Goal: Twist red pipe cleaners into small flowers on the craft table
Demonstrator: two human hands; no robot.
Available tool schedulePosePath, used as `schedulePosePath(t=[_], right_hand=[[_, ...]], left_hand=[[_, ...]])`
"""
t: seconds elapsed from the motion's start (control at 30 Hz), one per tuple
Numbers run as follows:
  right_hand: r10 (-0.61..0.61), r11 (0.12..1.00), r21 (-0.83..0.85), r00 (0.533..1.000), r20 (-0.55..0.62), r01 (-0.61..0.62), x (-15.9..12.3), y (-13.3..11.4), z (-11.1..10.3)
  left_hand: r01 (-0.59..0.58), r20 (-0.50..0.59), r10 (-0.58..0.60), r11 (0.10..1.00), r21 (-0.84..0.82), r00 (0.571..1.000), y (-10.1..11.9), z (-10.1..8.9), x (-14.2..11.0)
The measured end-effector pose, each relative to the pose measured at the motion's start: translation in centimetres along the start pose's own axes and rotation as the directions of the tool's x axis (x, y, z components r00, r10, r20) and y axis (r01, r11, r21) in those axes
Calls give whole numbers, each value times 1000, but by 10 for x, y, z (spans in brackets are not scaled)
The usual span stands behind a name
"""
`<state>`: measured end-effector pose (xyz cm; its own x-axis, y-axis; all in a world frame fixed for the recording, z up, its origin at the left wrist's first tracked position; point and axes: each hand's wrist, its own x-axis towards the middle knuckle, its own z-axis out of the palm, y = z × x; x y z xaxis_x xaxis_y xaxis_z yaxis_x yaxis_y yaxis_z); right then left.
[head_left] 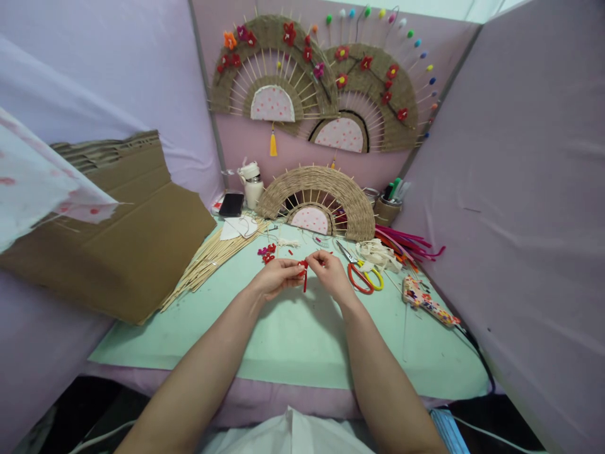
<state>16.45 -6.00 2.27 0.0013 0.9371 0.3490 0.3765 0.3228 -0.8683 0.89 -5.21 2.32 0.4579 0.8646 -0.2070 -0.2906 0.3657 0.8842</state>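
Over the middle of the green table cover, my left hand [278,277] pinches a small red pipe-cleaner flower [304,267]. A short red end hangs down from it between the hands. My right hand [329,272] has thumb and forefinger pressed together at the flower's right side; the fingers partly hide what they grip. Just beyond my left hand lie several small red and purple pipe-cleaner flowers [268,253]. Scissors [362,280] with red and yellow handles rest to the right of my right hand. Behind both hands a twine-wrapped half-round fan [357,200] leans upright.
Thin sticks [203,268] and cardboard [108,246] lie left. At right are a glue gun [428,304] with its cord, white strips [378,254], pink pipe cleaners [411,243] and a pen holder [387,209]. A phone [231,205] and bottle [253,186] stand behind. Decorated fans [274,57] hang above.
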Motion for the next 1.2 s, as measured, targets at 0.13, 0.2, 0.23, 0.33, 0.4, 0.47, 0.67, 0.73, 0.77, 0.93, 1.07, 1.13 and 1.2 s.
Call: schedulePosePath(t=[0.13, 0.2, 0.23, 0.33, 0.4, 0.47, 0.67, 0.73, 0.77, 0.93, 1.07, 1.13, 1.2], right_hand=[[30, 992, 121, 999, 11, -31, 0, 1, 0], [43, 989, 138, 998, 44, -49, 0, 1, 1], [48, 989, 133, 996, 69, -57, 0, 1, 2], [48, 992, 109, 991, 125, -62, -2, 0, 4], [43, 993, 103, 991, 127, -56, -2, 0, 6], [43, 994, 91, 993, 113, -53, -2, -1, 6], [96, 993, 58, 988, 123, -104, -2, -1, 4], [109, 991, 58, 986, 124, -117, -2, 0, 4], [112, 991, 59, 986, 123, -120, -2, 1, 4], [138, 985, 89, 983, 119, -149, -1, 5, 5], [167, 974, 126, 975, 150, -186, -3, 3, 7], [180, 967, 148, 967, 180, -208, -4, 1, 8], [204, 959, 157, 960, 194, -236, -4, 1, 9]], left_hand=[[-46, -73, 39, 995, -92, 997, 0, 0, 2], [-70, -130, 52, 987, -145, 990, 1, 0, 3], [-77, -146, 53, 983, -166, 988, 1, -1, 4], [-89, -160, 56, 974, -210, 985, 2, -2, 5], [-94, -168, 57, 971, -220, 984, 2, -2, 5], [-101, -192, 62, 975, -200, 979, 2, -1, 5], [-173, -278, 169, 985, 13, 945, 1, 3, 5], [-194, -299, 215, 976, 99, 930, 0, 3, 6], [-204, -303, 237, 969, 139, 923, 0, 2, 7], [-240, -317, 315, 937, 254, 895, -2, 0, 10], [-238, -340, 273, 961, 141, 900, -2, 3, 8], [-225, -322, 227, 973, 44, 919, -2, 5, 7], [-200, -296, 179, 979, -40, 938, -2, 5, 6]])
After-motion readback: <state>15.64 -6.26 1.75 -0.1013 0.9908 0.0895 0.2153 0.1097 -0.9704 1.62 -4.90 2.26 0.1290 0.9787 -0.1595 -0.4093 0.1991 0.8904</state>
